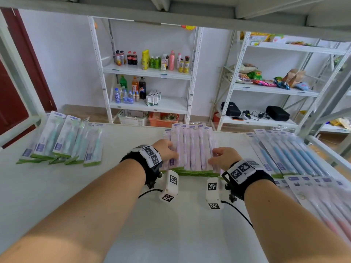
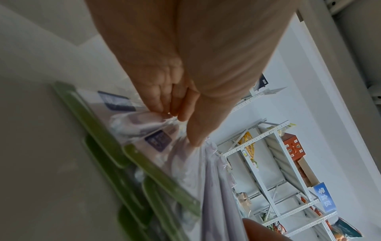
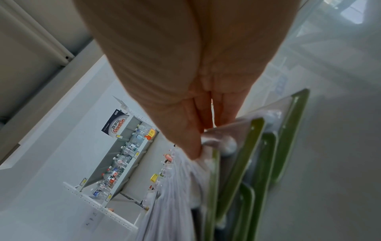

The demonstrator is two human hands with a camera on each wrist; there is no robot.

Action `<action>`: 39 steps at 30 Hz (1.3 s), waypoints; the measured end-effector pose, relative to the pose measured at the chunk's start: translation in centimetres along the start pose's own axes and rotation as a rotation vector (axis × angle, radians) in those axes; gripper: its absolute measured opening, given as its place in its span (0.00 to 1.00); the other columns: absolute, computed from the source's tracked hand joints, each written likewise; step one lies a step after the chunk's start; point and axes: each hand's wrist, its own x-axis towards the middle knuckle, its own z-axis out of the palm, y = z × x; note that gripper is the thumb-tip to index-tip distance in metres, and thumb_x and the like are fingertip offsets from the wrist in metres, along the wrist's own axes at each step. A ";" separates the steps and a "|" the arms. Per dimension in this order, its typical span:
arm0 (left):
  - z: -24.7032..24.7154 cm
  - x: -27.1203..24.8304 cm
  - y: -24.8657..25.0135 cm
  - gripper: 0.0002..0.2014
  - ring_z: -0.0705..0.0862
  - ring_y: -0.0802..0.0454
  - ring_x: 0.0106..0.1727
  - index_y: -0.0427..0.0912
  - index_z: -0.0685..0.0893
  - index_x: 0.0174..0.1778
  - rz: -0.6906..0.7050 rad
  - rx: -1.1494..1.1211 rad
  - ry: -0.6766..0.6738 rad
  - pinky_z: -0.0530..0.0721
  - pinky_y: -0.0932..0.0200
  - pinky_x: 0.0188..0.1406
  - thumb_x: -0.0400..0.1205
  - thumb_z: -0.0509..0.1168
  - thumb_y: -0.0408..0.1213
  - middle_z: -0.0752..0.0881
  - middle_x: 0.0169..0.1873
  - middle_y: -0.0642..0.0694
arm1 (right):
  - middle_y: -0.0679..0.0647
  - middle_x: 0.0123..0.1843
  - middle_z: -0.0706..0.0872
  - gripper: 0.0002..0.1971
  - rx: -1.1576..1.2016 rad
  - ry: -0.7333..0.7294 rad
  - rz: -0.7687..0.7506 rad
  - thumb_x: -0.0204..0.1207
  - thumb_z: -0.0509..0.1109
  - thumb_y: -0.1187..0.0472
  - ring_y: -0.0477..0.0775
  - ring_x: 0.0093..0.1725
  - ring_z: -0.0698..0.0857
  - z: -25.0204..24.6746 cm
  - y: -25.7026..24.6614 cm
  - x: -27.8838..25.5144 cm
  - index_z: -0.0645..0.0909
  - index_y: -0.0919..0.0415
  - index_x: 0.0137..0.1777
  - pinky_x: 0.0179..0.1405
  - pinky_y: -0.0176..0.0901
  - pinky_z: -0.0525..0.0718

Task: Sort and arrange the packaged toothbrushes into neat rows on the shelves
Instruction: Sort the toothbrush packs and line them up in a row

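Both hands' grip on lilac packs, teal packs left

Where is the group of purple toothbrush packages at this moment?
In the head view, the purple toothbrush packages lie mid-shelf between the left hand and right hand, with green packages left and blue packages right.

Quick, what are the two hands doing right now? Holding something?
Left hand: pinches the left side of the row of purple packaged toothbrushes.
Right hand: pinches the same row's right side.
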 end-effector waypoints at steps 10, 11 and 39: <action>0.0 -0.1 -0.1 0.16 0.78 0.46 0.64 0.41 0.80 0.61 0.021 0.003 0.029 0.76 0.59 0.56 0.78 0.68 0.40 0.81 0.60 0.48 | 0.56 0.74 0.75 0.32 0.037 0.004 -0.031 0.74 0.73 0.64 0.56 0.66 0.79 0.1 0.3 0.2 0.68 0.54 0.78 0.48 0.38 0.72; 0.1 -0.4 0.1 0.27 0.72 0.46 0.73 0.39 0.72 0.74 0.043 0.017 0.037 0.71 0.58 0.67 0.79 0.67 0.41 0.73 0.73 0.43 | 0.56 0.75 0.74 0.32 0.049 0.016 -0.053 0.74 0.73 0.63 0.56 0.69 0.77 0.2 0.2 0.1 0.68 0.52 0.78 0.50 0.38 0.71; 0.0 -1.6 1.7 0.30 0.71 0.47 0.75 0.49 0.66 0.78 0.178 0.185 -0.088 0.70 0.55 0.70 0.80 0.67 0.42 0.65 0.80 0.48 | 0.48 0.83 0.60 0.30 -0.107 -0.085 -0.197 0.72 0.75 0.61 0.54 0.79 0.65 1.4 -0.9 -0.9 0.72 0.49 0.75 0.74 0.48 0.65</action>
